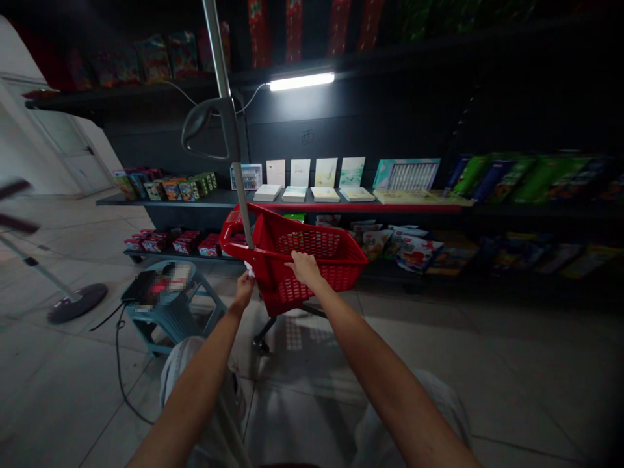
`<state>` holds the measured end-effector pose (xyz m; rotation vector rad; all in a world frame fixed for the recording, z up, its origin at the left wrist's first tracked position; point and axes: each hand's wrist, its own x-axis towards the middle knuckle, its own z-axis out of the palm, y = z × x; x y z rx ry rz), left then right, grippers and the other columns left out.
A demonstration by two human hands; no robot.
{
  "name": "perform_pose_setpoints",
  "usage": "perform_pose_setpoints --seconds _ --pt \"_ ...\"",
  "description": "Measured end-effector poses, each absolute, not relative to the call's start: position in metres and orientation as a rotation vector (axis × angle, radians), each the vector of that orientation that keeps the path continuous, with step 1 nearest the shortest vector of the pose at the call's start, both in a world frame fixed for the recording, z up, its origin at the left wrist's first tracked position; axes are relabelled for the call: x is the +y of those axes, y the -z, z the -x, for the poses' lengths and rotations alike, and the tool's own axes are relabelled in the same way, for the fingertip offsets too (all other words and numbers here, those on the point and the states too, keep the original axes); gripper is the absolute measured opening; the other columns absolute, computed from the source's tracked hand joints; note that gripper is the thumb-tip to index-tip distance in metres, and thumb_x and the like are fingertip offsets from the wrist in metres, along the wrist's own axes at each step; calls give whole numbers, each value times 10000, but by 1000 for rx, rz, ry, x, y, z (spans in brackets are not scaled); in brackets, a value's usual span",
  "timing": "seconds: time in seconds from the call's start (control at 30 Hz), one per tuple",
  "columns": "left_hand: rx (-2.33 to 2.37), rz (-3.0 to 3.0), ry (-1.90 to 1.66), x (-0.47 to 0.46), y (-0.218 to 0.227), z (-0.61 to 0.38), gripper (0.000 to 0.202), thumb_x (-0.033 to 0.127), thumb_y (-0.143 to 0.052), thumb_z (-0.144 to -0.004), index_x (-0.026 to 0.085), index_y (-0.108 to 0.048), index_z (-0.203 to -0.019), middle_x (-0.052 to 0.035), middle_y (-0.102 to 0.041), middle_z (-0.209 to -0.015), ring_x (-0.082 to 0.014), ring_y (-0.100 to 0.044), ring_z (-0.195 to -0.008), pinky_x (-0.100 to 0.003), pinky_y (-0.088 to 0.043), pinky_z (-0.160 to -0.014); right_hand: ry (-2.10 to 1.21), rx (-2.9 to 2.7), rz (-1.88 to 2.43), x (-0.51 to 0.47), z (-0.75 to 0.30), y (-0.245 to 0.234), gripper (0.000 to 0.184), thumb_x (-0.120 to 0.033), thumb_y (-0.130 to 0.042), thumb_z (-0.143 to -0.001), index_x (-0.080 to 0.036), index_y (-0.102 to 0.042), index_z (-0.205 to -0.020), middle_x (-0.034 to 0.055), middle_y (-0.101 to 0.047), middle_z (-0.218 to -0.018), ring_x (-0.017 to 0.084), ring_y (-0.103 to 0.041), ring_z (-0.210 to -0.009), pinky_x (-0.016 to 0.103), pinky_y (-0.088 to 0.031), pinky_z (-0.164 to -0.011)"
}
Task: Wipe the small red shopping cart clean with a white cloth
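A red plastic shopping basket (312, 257) on wheels stands tilted on the tiled floor in front of me. Its long grey pull handle (229, 123) rises toward the camera. My left hand (244, 286) is closed near the foot of that handle and grips something white that I cannot make out. My right hand (305, 266) rests on the basket's near rim, fingers curled over it. The basket's inside looks bare as far as I can see. My knees show at the bottom of the view.
Dark store shelves (341, 201) behind the basket carry notebooks, boxed toys and packets. A blue plastic stool (170, 305) with items on it stands to the left, a cable trailing from it. A fan stand (73, 302) is at far left.
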<state>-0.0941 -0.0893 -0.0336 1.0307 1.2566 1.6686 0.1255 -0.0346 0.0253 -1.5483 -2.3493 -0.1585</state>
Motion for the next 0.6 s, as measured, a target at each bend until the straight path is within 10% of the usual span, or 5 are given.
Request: perform_pose_setpoints --seconds 0.6 --pt "1070 -780 -1578 -60 47 96 335 434 -832 -677 154 -650 -698 1 -621 -572 -91 -469 -482 -204 -334 -469 -181 -2537 1713 -15 -130 -53 485 -633 -481 -1000 -217 -650 -1184 135 -751 -1187 274 -714 -1093 346 -501 -895"
